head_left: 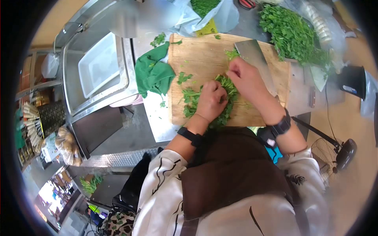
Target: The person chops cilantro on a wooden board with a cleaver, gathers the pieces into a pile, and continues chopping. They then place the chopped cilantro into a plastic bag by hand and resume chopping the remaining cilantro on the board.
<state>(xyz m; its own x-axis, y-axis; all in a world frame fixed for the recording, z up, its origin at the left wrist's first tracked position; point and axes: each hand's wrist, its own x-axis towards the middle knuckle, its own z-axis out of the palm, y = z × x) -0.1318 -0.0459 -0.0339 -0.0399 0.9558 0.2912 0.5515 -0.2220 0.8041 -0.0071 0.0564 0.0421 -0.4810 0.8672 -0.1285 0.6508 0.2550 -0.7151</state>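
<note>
Leafy green herbs (190, 103) lie on a wooden cutting board (204, 51). My left hand (212, 100) is closed over the bunch near the board's front edge, with stems and leaves showing on both sides of it. Just right of it and a little farther away, my right hand (245, 76) has its fingers pinched together beside the stems; whatever is between the fingertips is too small to make out. A broad cleaver blade (258, 59) lies flat on the board, partly behind my right hand. Small leaf scraps are scattered over the wood.
A green cloth (154, 70) touches the board's left edge. Farther left is a metal sink (128, 74) holding a white tub (100, 65). More herbs (289, 33) are heaped at the back right. A plastic bag (228, 17) of chopped greens stands behind the board.
</note>
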